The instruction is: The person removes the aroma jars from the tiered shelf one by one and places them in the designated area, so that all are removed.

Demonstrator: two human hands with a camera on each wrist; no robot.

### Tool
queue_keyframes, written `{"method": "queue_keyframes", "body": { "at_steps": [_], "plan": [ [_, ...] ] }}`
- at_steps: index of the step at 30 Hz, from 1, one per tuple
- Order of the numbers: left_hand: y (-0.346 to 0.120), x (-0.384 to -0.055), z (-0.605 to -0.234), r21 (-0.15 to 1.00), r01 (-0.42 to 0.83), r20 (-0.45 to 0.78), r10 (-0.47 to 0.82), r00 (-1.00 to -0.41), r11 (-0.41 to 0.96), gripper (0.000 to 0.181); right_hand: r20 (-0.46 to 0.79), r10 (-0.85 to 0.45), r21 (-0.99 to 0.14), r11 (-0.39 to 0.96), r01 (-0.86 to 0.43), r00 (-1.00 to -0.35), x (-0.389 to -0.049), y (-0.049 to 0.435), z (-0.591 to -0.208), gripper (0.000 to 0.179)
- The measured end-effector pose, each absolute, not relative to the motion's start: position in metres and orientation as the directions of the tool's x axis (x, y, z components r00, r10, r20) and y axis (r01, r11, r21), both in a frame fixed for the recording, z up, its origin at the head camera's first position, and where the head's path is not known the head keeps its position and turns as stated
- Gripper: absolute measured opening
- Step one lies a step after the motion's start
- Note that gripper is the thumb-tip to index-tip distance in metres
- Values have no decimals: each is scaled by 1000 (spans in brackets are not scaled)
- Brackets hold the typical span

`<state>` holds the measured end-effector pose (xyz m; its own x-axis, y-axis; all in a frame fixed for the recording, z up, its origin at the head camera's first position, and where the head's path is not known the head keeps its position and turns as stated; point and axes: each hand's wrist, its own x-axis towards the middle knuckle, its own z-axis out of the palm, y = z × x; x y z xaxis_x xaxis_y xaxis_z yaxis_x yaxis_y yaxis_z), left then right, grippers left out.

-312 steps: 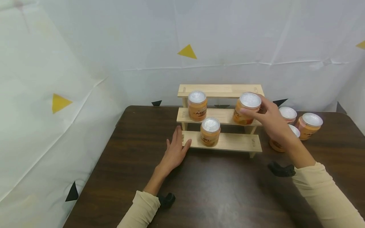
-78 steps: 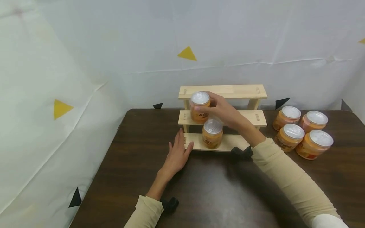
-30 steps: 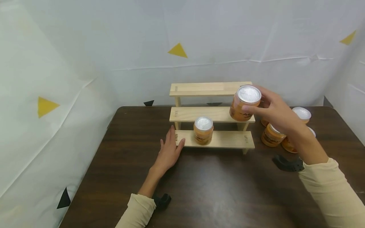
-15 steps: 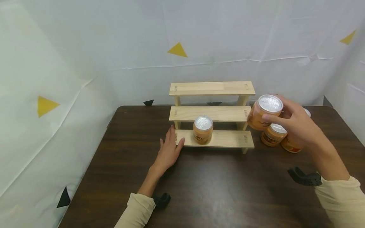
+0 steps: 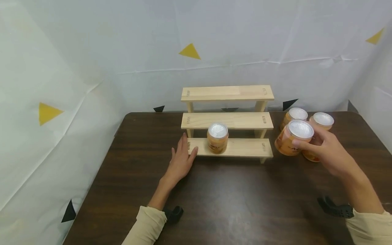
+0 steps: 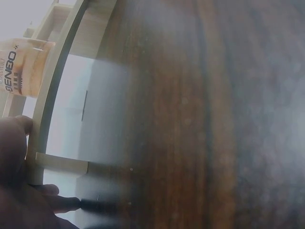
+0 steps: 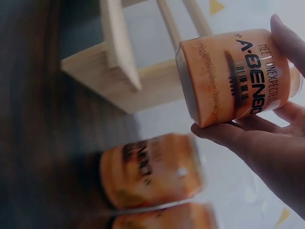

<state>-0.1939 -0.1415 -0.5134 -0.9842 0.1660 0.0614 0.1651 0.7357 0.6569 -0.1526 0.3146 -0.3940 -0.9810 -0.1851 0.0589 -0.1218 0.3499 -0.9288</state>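
My right hand grips an orange jar with a silver lid, thumb on the near side. In the right wrist view the held jar is clear of the table, its dark "A-BENBO" lettering showing. My left hand touches the left end of the bottom step of a three-step wooden shelf, fingers extended. On that step stands another orange jar, left of centre; the left wrist view catches part of this jar beside the thumb.
Right of the shelf, more orange jars stand on the dark wooden table: a back jar, a back-right jar and one partly hidden behind my right hand. A white sheet wall rises behind.
The held jar has gone from the shelf's middle step, right and down, to over the jars at the right. My left hand has stayed at the bottom step's left end.
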Motion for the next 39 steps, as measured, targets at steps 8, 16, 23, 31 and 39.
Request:
{"method": "queue_keyframes", "body": {
  "at_steps": [8,16,23,31,39],
  "plan": [
    [-144,-195,-515,662,163,58,167,-984,732,89,73,-198,-957,261,-125,-977,-143,323,-427,61],
    [-141,-197,-516,638,148,35,164,-986,755,87,60,-220,-923,359,-138,-974,-133,331,-451,65],
    [-142,-196,-514,653,137,28,157,-987,745,87,35,-189,-937,337,-98,-981,-127,335,-464,63],
    [-141,-188,-506,687,157,57,163,-985,709,92,24,-189,-935,343,-89,-982,-126,336,-472,61],
    [-142,-191,-512,660,163,59,165,-984,734,95,-53,-178,-911,412,-25,-983,-126,340,-473,68]
  ]
}}
